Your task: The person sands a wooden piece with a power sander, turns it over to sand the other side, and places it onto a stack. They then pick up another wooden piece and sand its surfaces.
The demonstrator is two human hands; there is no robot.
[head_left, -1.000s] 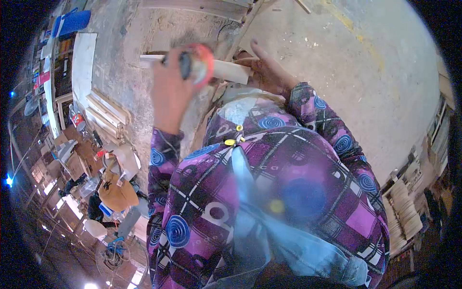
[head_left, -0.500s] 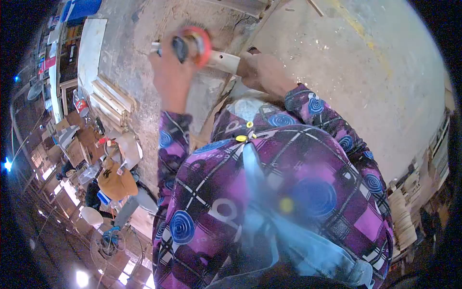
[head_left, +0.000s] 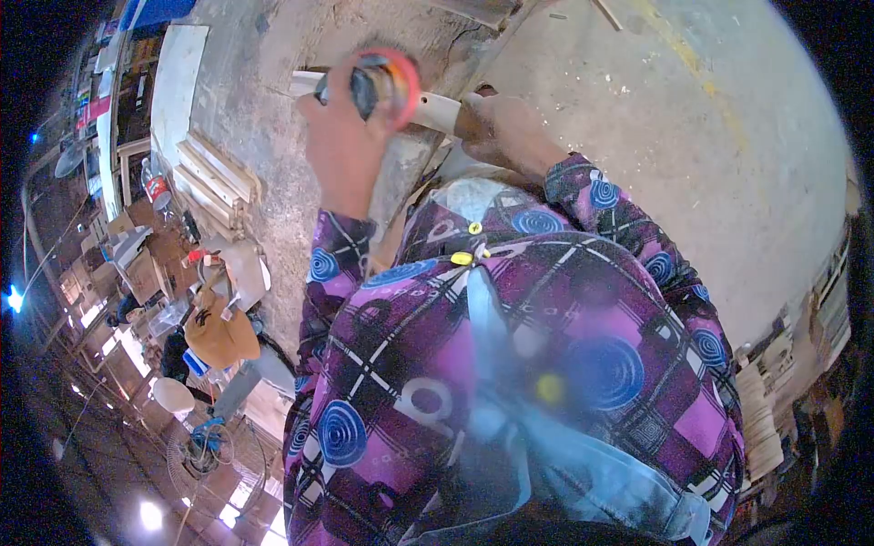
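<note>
L hand: around 11 o'clock, fingers wrapped round the red-rimmed tool, contact hidden in places by blur
R hand: L hand (head_left: 350, 146) aside, this R hand (head_left: 496, 127) is btwn 12 and 1, fingers closed on the near end of the wood strip
Wood strip: wood strip (head_left: 437, 112) runs btwn 11 and 12 o'clock, small dark hole near R hand
Red-rimmed tool: red-rimmed tool (head_left: 387, 91) sits over the strip, blurry, can't tell if touching
Bottle: red-labelled bottle (head_left: 156, 188) at 10, contents too small to tell
Stacked wood: stacked wood (head_left: 214, 187) at 10, just beside bottle
Edge: grey surface (head_left: 273, 136) has its edge passing near R hand, slanting up twd 12-1
Room: pale floor (head_left: 674, 191) spreads 1 to 3, w/ light flecks
</note>
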